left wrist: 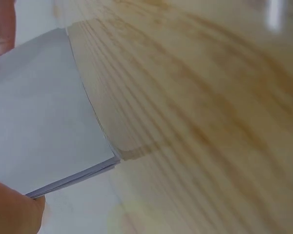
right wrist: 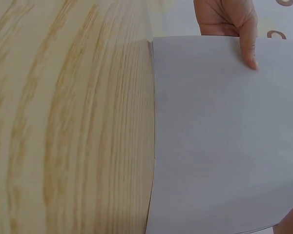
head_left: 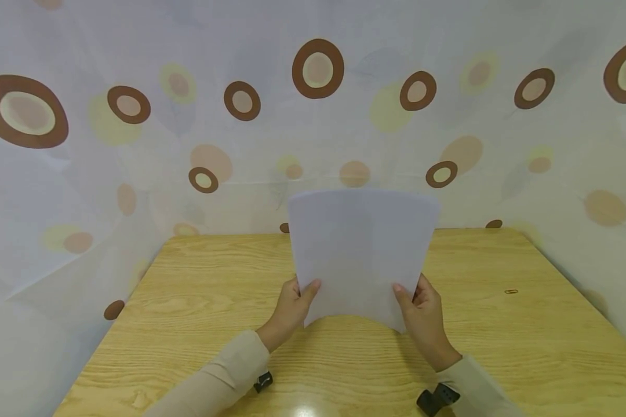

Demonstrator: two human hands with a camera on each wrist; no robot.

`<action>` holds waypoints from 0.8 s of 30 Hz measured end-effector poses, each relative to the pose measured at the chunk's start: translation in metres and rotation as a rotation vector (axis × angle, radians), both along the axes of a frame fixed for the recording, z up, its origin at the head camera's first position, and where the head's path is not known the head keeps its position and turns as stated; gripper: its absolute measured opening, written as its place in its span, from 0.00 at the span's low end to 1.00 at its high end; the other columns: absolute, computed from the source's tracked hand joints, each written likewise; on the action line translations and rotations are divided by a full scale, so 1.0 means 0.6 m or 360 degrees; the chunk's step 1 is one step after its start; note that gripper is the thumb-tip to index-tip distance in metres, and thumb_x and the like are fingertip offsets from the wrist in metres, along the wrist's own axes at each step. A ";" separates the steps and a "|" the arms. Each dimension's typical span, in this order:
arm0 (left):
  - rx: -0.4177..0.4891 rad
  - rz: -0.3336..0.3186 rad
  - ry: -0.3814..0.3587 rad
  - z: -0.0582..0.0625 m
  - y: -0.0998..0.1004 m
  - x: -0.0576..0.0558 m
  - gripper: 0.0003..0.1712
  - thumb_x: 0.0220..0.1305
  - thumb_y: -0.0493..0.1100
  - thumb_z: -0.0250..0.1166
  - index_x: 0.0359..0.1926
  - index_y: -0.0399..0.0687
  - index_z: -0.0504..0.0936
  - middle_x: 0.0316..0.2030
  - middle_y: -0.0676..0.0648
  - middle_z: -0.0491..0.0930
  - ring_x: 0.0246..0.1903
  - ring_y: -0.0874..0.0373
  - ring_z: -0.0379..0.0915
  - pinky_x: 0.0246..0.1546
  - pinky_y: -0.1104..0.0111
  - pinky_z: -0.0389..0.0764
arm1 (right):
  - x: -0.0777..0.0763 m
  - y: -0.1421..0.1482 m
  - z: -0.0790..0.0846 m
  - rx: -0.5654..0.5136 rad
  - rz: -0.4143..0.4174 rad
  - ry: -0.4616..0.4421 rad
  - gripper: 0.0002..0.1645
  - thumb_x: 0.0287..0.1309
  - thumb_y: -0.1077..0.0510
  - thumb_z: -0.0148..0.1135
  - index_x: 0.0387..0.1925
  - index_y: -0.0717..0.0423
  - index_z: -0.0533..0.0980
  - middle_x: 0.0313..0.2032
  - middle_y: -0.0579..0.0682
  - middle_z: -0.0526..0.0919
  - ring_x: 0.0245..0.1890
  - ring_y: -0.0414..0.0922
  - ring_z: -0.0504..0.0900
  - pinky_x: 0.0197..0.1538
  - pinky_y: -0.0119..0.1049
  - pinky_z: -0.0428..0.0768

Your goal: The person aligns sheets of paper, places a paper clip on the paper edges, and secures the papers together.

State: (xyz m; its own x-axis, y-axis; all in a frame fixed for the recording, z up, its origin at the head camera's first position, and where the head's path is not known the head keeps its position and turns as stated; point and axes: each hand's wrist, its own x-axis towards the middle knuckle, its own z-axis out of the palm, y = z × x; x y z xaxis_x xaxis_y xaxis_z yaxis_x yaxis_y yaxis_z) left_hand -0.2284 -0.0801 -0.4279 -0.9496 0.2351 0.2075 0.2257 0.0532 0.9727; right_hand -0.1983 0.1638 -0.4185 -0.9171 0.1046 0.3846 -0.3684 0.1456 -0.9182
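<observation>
Both hands hold up a stack of white paper (head_left: 362, 255) above the table, its sheets bowed so the lower edge arches. At the stack's left side the left hand (head_left: 294, 306) grips the edge, thumb lying on the near face. The right hand (head_left: 423, 315) grips the opposite side in the same way, its fingers curled behind the sheets. Several layered sheet edges show at the corner of the stack (left wrist: 49, 117) in the left wrist view. In the right wrist view the left hand's thumb (right wrist: 249, 48) presses flat on the blank top sheet (right wrist: 224, 131).
A small paper clip (head_left: 510, 292) lies on the wooden table (head_left: 214, 278), right of the stack. Behind and beside the table hangs a pale sheet with brown ring patterns (head_left: 318, 133). Dark wrist devices (head_left: 438, 399) sit at the sleeves.
</observation>
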 end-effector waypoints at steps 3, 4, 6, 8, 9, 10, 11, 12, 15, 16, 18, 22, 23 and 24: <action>-0.0007 0.0020 -0.0001 0.001 0.001 0.001 0.18 0.74 0.42 0.51 0.57 0.35 0.74 0.54 0.37 0.78 0.55 0.45 0.74 0.57 0.57 0.74 | 0.000 -0.001 0.001 0.0010 -0.0009 -0.0011 0.17 0.67 0.67 0.52 0.56 0.68 0.68 0.47 0.55 0.79 0.42 0.35 0.82 0.42 0.29 0.81; -0.0006 0.0031 -0.0005 0.002 0.002 0.001 0.18 0.74 0.42 0.51 0.56 0.35 0.74 0.54 0.37 0.78 0.55 0.46 0.75 0.56 0.58 0.74 | -0.001 -0.001 0.002 0.0015 -0.0016 -0.0012 0.17 0.67 0.67 0.52 0.55 0.69 0.69 0.47 0.55 0.79 0.42 0.34 0.82 0.42 0.29 0.81; 0.0002 0.0044 -0.0022 0.003 0.003 0.002 0.18 0.74 0.42 0.51 0.56 0.35 0.74 0.54 0.37 0.78 0.55 0.46 0.75 0.56 0.58 0.75 | 0.000 -0.002 0.004 0.0022 -0.0036 -0.0004 0.16 0.67 0.67 0.52 0.55 0.69 0.69 0.47 0.56 0.79 0.43 0.33 0.81 0.43 0.27 0.81; 0.0015 0.0050 -0.0042 0.006 0.004 0.002 0.17 0.74 0.41 0.51 0.56 0.35 0.74 0.53 0.37 0.78 0.54 0.46 0.75 0.55 0.59 0.76 | 0.000 -0.002 0.007 0.0025 -0.0053 0.0022 0.16 0.66 0.69 0.52 0.54 0.70 0.70 0.47 0.54 0.79 0.43 0.32 0.81 0.43 0.26 0.80; 0.0021 0.0049 -0.0046 0.007 0.004 0.002 0.17 0.74 0.42 0.51 0.56 0.34 0.74 0.53 0.37 0.78 0.54 0.46 0.76 0.55 0.59 0.76 | 0.000 -0.001 0.008 0.0025 -0.0057 0.0044 0.16 0.66 0.69 0.52 0.54 0.70 0.70 0.46 0.51 0.80 0.43 0.32 0.81 0.44 0.25 0.80; 0.0034 0.0042 -0.0054 0.009 0.005 0.002 0.18 0.74 0.42 0.50 0.55 0.34 0.74 0.53 0.37 0.78 0.54 0.46 0.76 0.54 0.58 0.76 | 0.000 -0.001 0.010 0.0023 -0.0062 0.0066 0.15 0.66 0.70 0.52 0.53 0.70 0.70 0.46 0.48 0.81 0.44 0.32 0.81 0.44 0.25 0.80; 0.0044 0.0032 -0.0059 0.011 0.005 0.002 0.18 0.74 0.42 0.50 0.55 0.34 0.73 0.53 0.37 0.78 0.53 0.45 0.76 0.53 0.58 0.77 | 0.000 -0.001 0.012 0.0020 -0.0062 0.0088 0.15 0.65 0.70 0.52 0.53 0.70 0.70 0.45 0.45 0.81 0.44 0.32 0.81 0.44 0.25 0.80; 0.0055 0.0026 -0.0055 0.013 0.006 0.002 0.18 0.74 0.42 0.50 0.55 0.33 0.73 0.52 0.36 0.78 0.53 0.45 0.76 0.53 0.58 0.77 | 0.000 0.000 0.014 0.0020 -0.0056 0.0108 0.15 0.65 0.70 0.52 0.53 0.70 0.70 0.45 0.43 0.81 0.44 0.32 0.81 0.44 0.25 0.80; 0.0070 -0.0002 -0.0025 0.019 0.005 0.003 0.18 0.74 0.43 0.50 0.55 0.33 0.73 0.52 0.36 0.78 0.53 0.45 0.77 0.53 0.57 0.77 | 0.001 0.002 0.020 0.0011 -0.0038 0.0158 0.15 0.66 0.70 0.52 0.53 0.70 0.71 0.43 0.37 0.81 0.44 0.33 0.82 0.44 0.26 0.80; 0.0073 -0.0008 -0.0016 0.021 0.005 0.003 0.19 0.74 0.43 0.50 0.55 0.33 0.73 0.52 0.35 0.78 0.52 0.45 0.77 0.53 0.57 0.77 | 0.001 0.002 0.022 0.0010 -0.0034 0.0165 0.15 0.66 0.70 0.52 0.53 0.70 0.70 0.44 0.38 0.81 0.44 0.33 0.82 0.44 0.26 0.80; 0.0068 -0.0019 0.0007 0.026 0.005 0.005 0.19 0.74 0.43 0.50 0.55 0.33 0.73 0.52 0.36 0.78 0.53 0.45 0.77 0.53 0.57 0.77 | 0.002 0.003 0.026 0.0009 -0.0030 0.0172 0.15 0.66 0.69 0.52 0.53 0.70 0.70 0.44 0.38 0.81 0.44 0.34 0.82 0.44 0.26 0.80; 0.0054 -0.0038 0.0026 0.034 0.004 0.007 0.19 0.74 0.44 0.49 0.56 0.34 0.73 0.53 0.36 0.78 0.53 0.45 0.76 0.54 0.56 0.76 | 0.002 0.004 0.031 -0.0004 -0.0018 0.0173 0.14 0.66 0.68 0.52 0.52 0.70 0.70 0.43 0.39 0.81 0.42 0.35 0.82 0.42 0.27 0.81; 0.0057 -0.0048 0.0021 0.035 0.004 0.008 0.19 0.74 0.44 0.49 0.56 0.34 0.73 0.53 0.37 0.78 0.54 0.45 0.76 0.54 0.56 0.76 | 0.002 0.005 0.030 -0.0008 -0.0017 0.0174 0.14 0.66 0.68 0.53 0.52 0.70 0.70 0.43 0.39 0.82 0.42 0.35 0.83 0.42 0.28 0.81; 0.0060 -0.0063 0.0009 0.035 0.003 0.008 0.19 0.74 0.44 0.50 0.56 0.35 0.73 0.53 0.37 0.78 0.54 0.46 0.76 0.54 0.56 0.76 | 0.002 0.005 0.029 -0.0001 -0.0016 0.0177 0.14 0.66 0.68 0.53 0.52 0.70 0.70 0.42 0.39 0.82 0.42 0.35 0.83 0.42 0.28 0.81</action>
State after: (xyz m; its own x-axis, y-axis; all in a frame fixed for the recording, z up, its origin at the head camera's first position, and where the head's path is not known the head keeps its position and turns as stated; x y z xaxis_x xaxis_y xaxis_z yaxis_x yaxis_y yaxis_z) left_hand -0.2235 -0.0782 -0.4072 -0.9384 0.2647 0.2223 0.2325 0.0076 0.9726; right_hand -0.1971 0.1670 -0.4009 -0.8678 0.1139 0.4837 -0.4664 0.1491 -0.8719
